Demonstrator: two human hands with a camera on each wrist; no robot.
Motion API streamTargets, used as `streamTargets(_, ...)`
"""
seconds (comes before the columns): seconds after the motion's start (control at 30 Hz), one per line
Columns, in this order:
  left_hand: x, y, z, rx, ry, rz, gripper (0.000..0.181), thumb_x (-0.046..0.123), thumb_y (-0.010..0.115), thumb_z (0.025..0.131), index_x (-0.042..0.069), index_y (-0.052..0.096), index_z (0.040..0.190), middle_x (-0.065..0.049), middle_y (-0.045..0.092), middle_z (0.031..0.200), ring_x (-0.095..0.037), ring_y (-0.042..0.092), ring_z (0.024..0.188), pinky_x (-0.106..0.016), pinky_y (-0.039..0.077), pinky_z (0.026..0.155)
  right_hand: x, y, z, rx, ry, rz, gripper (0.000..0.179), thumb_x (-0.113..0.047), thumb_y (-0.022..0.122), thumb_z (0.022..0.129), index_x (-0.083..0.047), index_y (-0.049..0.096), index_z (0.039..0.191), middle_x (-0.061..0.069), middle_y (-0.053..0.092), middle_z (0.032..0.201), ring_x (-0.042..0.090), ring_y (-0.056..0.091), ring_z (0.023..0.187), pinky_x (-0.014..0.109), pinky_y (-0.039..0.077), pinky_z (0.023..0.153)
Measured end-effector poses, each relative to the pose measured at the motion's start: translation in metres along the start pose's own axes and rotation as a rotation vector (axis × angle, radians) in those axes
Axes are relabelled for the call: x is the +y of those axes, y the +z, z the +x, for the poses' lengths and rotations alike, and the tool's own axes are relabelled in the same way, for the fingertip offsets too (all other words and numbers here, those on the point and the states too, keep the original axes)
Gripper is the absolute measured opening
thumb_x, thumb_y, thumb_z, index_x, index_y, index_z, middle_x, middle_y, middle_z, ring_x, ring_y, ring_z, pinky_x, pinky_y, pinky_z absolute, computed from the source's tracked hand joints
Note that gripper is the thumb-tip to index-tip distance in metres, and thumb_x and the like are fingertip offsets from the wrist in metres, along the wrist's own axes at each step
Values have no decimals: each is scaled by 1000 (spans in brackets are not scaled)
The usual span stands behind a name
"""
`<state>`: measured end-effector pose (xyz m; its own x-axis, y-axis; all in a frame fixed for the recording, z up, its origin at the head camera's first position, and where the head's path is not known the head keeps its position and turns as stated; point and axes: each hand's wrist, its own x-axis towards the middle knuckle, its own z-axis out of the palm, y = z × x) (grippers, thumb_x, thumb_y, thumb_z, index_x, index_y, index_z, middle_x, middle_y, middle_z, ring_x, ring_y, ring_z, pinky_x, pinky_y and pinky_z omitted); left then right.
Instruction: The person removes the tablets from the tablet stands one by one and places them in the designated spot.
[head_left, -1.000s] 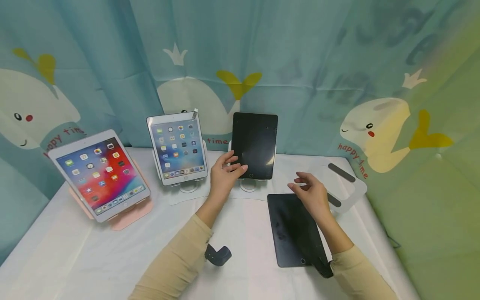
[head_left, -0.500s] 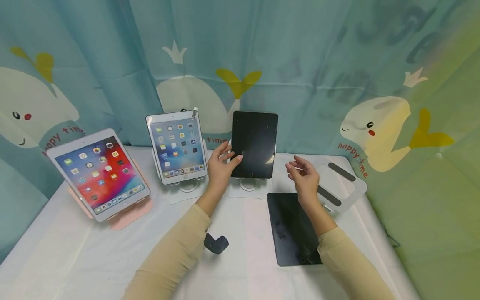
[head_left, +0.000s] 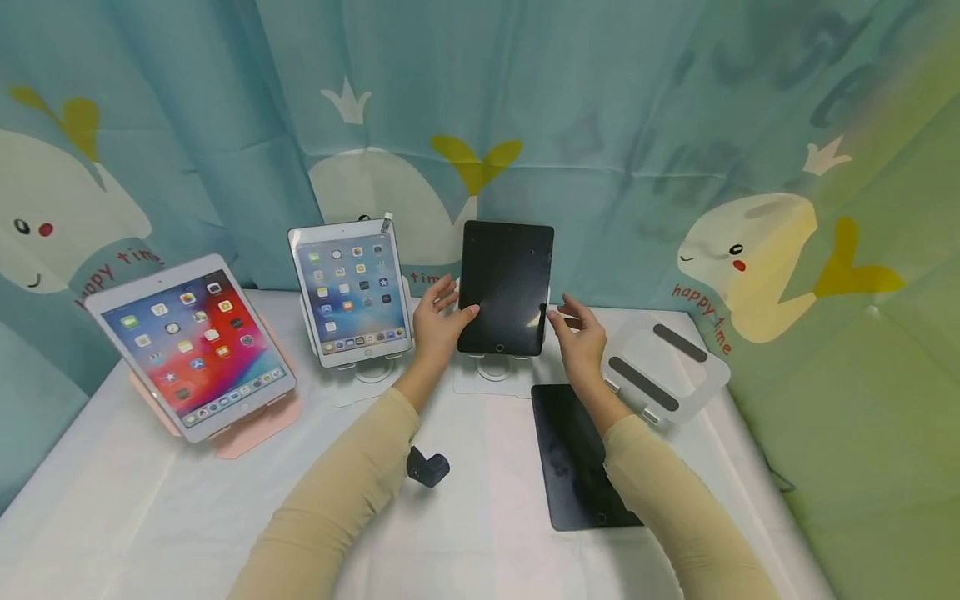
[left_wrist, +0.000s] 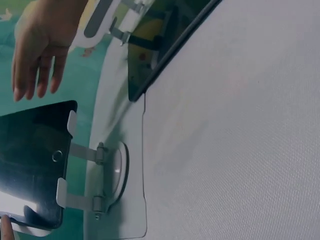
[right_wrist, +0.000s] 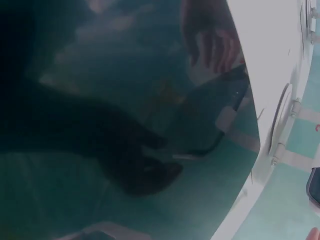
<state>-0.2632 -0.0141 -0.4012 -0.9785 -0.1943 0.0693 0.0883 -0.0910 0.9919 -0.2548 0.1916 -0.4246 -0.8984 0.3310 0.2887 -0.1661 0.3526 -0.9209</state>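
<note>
A black tablet (head_left: 506, 287) stands propped on a white stand (head_left: 495, 375) at the back of the table. My left hand (head_left: 437, 329) is at its left edge, the thumb tip overlapping the front and the other fingers loosely bent beside it. On the other side, my right hand (head_left: 581, 337) has its thumb and fingertips right at the right edge; in the left wrist view its fingers hang straight, apart from the tablet. A second black tablet (head_left: 566, 467) lies flat under my right forearm. Its glossy screen (right_wrist: 100, 65) fills much of the right wrist view, mirroring the hands.
Left of the hands, a white tablet (head_left: 352, 292) stands on another stand, and a second white tablet (head_left: 202, 350) leans on a pink stand (head_left: 255, 429). A folded white stand (head_left: 693, 392) with dark pads lies at right. A patterned curtain (head_left: 600, 108) hangs behind.
My right hand has moved left and up from over the flat tablet to the standing tablet's right edge. My left hand has shifted slightly upward along the left edge.
</note>
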Motion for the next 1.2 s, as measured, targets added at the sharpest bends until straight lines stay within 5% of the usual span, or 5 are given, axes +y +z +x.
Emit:
streamTargets(0.5, 1, 9, 6, 23, 23, 109, 59, 3, 74, 78, 3, 51, 133, -12, 57, 129, -29, 54, 114, -40, 47, 95, -13, 13, 15, -20, 11, -83, 43, -21, 68, 88, -7, 60, 127, 15, 63, 115, 28, 59, 101, 36, 47, 81)
streamTargets(0.9, 4, 14, 9, -7, -35, 188, 61, 7, 76, 78, 9, 51, 134, -11, 47, 130, -29, 48, 119, -39, 44, 99, -20, 19, 17, -78, -11, -176, 45, -15, 65, 89, -5, 55, 131, 17, 57, 114, 32, 58, 96, 42, 49, 80)
streamTargets(1.2, 2, 13, 11, 16, -42, 154, 59, 3, 76, 76, 9, 54, 131, -11, 48, 127, -29, 48, 114, -41, 46, 94, -25, 15, 22, -169, 38, -114, 55, -12, 73, 83, -4, 48, 131, 15, 53, 114, 26, 54, 93, 32, 46, 75)
